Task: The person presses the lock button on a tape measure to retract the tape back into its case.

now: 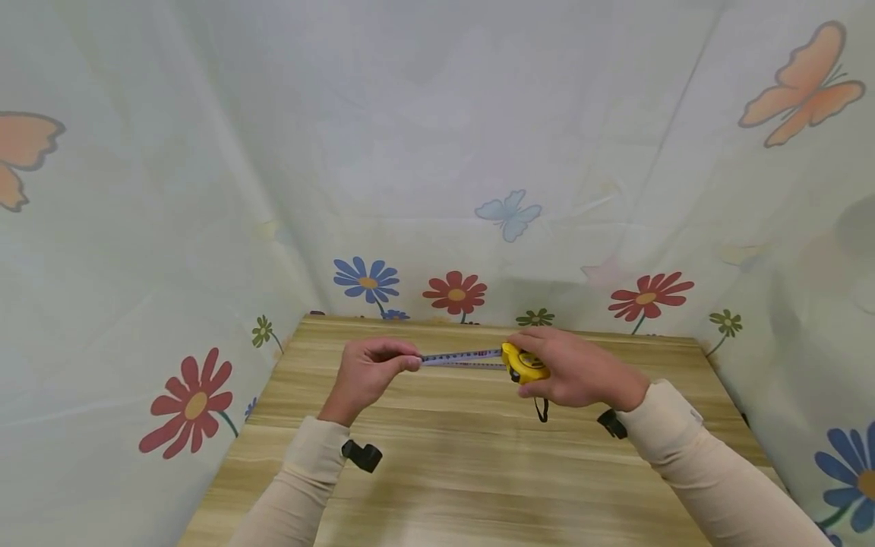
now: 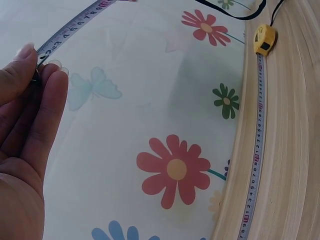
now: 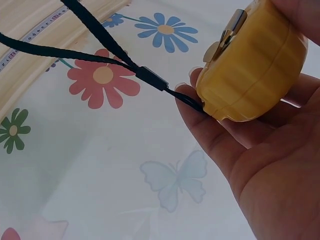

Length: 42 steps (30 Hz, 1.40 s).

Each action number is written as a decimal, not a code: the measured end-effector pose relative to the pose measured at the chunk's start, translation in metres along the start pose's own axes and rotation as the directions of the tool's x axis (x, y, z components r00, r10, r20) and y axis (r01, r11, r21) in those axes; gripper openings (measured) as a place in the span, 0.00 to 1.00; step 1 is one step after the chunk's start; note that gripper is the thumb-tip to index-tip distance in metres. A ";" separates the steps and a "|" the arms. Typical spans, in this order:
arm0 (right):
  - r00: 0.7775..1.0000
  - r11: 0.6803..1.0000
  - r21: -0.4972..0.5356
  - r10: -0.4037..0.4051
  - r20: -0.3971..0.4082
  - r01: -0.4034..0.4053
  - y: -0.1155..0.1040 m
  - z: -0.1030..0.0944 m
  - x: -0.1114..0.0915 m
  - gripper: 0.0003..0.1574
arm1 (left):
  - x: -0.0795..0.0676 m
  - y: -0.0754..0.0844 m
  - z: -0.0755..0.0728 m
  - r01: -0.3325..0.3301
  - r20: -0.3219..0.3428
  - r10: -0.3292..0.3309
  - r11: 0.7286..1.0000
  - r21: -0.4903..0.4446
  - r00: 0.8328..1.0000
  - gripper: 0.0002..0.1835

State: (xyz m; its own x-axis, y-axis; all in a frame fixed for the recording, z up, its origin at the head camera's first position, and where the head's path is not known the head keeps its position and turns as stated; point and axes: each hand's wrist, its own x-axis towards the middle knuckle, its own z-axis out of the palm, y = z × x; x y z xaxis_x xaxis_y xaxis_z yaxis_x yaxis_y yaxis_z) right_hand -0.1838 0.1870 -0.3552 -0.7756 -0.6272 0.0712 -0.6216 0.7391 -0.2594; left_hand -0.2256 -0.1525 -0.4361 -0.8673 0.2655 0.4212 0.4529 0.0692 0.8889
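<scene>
So the room's basically pale sheeting (image 1: 478, 114) on every side you can see, printed with flowers (image 1: 455, 295) and butterflies (image 1: 509, 215), right up around a light wood-grain bench (image 1: 437, 463). Right hand (image 1: 581, 372) has its fingers clamped on a yellow tape (image 1: 525, 363), up above the bench; left hand (image 1: 369, 372) pinches the end of its pulled-out blade (image 1: 465, 356). A second tape (image 2: 265, 39) lies on the bench, also extended. Black strap (image 3: 151, 78) hangs off the held one. Case print's too small to read, but the held blade shows 3 to 9, then red figures.
</scene>
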 end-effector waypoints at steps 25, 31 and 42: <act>1.000 1.000 -0.008 0.026 0.014 -0.026 -0.003 0.000 0.000 0.44 | 0.003 0.006 0.007 -0.022 0.021 0.022 1.000 -0.012 1.000 0.04; 1.000 1.000 -0.006 0.010 0.001 -0.010 -0.004 0.000 0.001 0.44 | 0.003 0.009 0.007 -0.021 0.021 0.021 1.000 -0.010 1.000 0.04; 1.000 1.000 -0.004 0.010 0.014 -0.010 -0.003 -0.001 0.001 0.42 | 0.003 0.008 0.010 -0.001 0.022 0.001 1.000 -0.010 1.000 0.05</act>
State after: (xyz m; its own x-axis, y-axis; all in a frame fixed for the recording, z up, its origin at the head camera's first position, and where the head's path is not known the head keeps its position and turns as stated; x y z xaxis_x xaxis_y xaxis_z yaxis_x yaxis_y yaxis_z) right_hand -0.1826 0.1842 -0.3533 -0.7802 -0.6231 0.0549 -0.6141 0.7464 -0.2565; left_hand -0.2226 -0.1421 -0.4297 -0.8618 0.2868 0.4184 0.4519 0.0595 0.8901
